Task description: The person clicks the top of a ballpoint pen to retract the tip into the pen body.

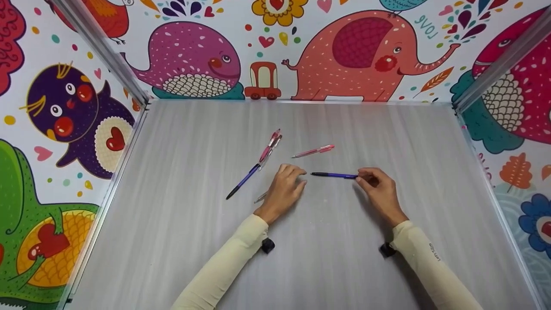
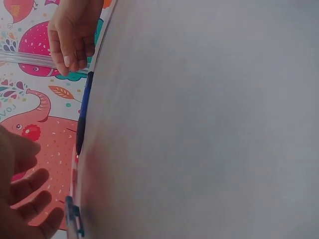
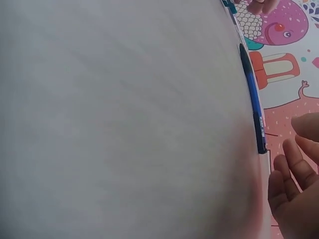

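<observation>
A blue pen [image 1: 333, 175] with a black grip lies on the table between the two hands. My right hand [image 1: 379, 189] is at its right end, thumb and fingertips right beside the barrel; the right wrist view has these fingers loosely bent and apart from the pen [image 3: 253, 97]. Off the pen's black tip is my left hand [image 1: 284, 189], low over the table, its fingers spread and relaxed in the left wrist view. A clear pen [image 1: 260, 197] pokes out from under this hand, mostly hidden. In the left wrist view, its teal clip [image 2: 74, 214] shows near the fingers.
Beyond the hands, a pink pen [image 1: 314, 151] lies at a slant. Left of it, pink-and-clear pens [image 1: 268, 148] lie close together, in line with another blue pen [image 1: 243, 181]. Printed panels [image 1: 193, 60] wall the grey table [image 1: 181, 142] at the back and sides.
</observation>
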The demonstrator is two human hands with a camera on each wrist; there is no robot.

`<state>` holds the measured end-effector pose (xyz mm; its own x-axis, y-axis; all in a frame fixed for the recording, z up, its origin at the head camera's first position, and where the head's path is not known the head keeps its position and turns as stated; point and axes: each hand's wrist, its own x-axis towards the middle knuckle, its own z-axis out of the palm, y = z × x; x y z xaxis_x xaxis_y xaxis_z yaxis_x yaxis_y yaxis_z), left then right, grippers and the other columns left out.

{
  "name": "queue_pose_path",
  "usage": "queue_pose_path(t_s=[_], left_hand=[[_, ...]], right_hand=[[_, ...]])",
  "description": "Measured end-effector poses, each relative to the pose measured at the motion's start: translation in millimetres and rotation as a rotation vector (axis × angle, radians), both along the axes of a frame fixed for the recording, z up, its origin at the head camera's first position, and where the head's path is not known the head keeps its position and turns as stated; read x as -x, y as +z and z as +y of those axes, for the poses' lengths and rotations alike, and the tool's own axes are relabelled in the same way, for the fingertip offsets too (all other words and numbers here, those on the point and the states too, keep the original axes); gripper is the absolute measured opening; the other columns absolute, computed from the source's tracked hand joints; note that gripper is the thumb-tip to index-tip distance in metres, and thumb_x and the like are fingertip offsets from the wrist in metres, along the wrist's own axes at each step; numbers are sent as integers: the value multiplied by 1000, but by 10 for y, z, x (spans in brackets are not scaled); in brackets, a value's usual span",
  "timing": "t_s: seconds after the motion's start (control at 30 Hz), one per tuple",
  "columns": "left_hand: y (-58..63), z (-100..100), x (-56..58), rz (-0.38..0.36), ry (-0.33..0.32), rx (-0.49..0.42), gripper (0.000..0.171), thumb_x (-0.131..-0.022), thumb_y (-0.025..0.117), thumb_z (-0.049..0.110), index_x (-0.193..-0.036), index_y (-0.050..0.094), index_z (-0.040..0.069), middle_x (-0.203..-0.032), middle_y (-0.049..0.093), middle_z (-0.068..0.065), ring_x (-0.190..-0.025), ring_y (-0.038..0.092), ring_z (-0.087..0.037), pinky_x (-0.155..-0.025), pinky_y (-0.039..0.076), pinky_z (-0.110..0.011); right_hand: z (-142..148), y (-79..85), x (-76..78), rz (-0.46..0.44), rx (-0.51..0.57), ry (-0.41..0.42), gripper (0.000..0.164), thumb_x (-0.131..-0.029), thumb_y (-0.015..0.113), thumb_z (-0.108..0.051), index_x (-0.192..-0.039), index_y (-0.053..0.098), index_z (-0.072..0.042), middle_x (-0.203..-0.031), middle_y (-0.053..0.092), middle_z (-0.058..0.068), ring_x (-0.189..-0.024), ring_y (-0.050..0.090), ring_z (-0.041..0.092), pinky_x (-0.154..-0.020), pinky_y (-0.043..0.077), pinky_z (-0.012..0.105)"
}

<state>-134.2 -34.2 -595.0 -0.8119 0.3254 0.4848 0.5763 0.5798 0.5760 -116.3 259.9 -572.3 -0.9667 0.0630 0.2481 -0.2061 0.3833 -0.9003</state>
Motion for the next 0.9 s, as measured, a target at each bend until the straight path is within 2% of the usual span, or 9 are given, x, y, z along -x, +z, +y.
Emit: queue_pose_path(t_s=[0.2,0.33,0.43,0.53,0.7,0.9], left_hand=[[3,83,23,7,28,27,15,-99,81,6,-113,78,1,-112,74,-9,-112,63,-29,-94,54,-45],[12,125,35,15,14,29,14,-99,80,5,-113,78,1,-112,74,-9,-112,62,-29,-98,54,-42],[12,157,51,21,-5,39,15,-99,80,5,-113,78,1,-111,74,-9,-112,62,-28,-99,54,-39],[11,189,77,22,-18,57,16,-99,81,5,-114,78,1,-111,74,-10,-111,63,-28,-100,54,-39],[7,254,128,32,-17,103,17,-99,81,7,-116,78,2,-113,75,-8,-113,64,-27,-102,54,-38],[-12,317,164,24,-20,131,20,-100,81,8,-119,78,4,-115,75,-7,-114,65,-25,-103,54,-36]], right_hand=[[30,-6,0,0,-19,-20,24,-95,78,12,-118,75,13,-112,74,30,-97,65,22,-84,47,15],[95,-153,55,-20,-2,-42,24,-94,80,12,-118,75,12,-114,75,29,-103,61,36,-87,48,22],[155,-303,104,-21,-27,-46,25,-94,80,11,-119,76,10,-116,75,27,-107,59,38,-88,46,26],[197,-389,130,-19,-51,-39,26,-93,83,7,-119,79,5,-118,75,24,-108,58,34,-88,45,27],[224,-426,148,-11,-81,-14,26,-94,85,1,-119,81,-2,-119,76,16,-111,58,23,-90,45,28],[218,-444,159,12,-122,-5,26,-93,85,2,-118,81,-1,-117,76,13,-110,55,18,-92,43,27]])
